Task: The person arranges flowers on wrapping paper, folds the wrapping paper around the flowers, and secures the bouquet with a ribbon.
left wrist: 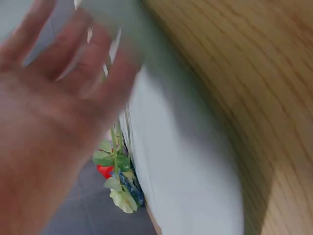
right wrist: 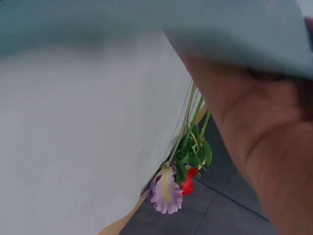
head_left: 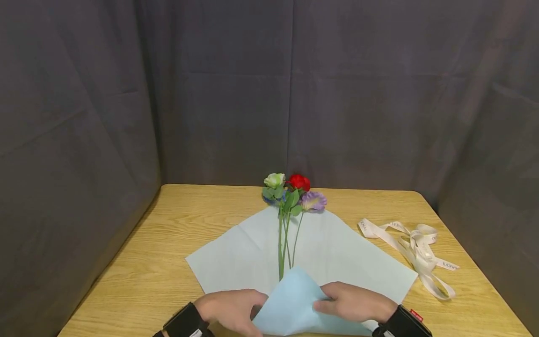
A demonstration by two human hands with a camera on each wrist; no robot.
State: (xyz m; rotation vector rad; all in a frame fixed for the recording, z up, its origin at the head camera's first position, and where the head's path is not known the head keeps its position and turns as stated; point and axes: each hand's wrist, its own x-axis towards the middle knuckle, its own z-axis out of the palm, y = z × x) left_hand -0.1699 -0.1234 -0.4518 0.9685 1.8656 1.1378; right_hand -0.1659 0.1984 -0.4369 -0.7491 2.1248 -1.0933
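Observation:
A sheet of wrapping paper (head_left: pixel 362 255), pale on its upper face, lies on the table with its near corner folded up as a light blue flap (head_left: pixel 290 299). On it rest several flowers, their stems (head_left: pixel 280 248) running under the flap: a white bloom (head_left: pixel 274 179), a red one (head_left: pixel 300 182), a purple one (head_left: pixel 313 201) and a partly hidden blue one. My right hand (head_left: pixel 351 302) pinches the flap's right side. At the flap's left edge is my left hand (head_left: pixel 236 309); in the left wrist view its fingers (left wrist: pixel 63 49) are spread and fairly straight against the paper, slightly blurred.
A white printed ribbon (head_left: pixel 417 248) lies in loose loops on the right of the wooden table (head_left: pixel 139 276). Dark grey cloth (head_left: pixel 227 117) hangs behind the table and along both sides. The flower heads reach past the paper's far corner toward the back edge.

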